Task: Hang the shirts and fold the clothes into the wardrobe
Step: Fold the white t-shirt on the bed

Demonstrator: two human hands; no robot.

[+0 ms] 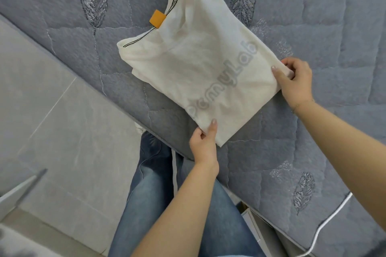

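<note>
Shirt (pixel 200 64) top cut off by frame edge; print faint. It lies on bed (pixel 334 27), folded. Left hand (pixel 203 142) pinches its near corner, right hand (pixel 296 81) pinches its rt corner.

White shirt (pixel 194 64) — faint grey print, mirrored, ending "...nyLab".

One folded white T-shirt (pixel 200 73), one orange tag (pixel 157 19), two hands, one white cable (pixel 330 219), one quilted bedspread (pixel 334 16).
</note>
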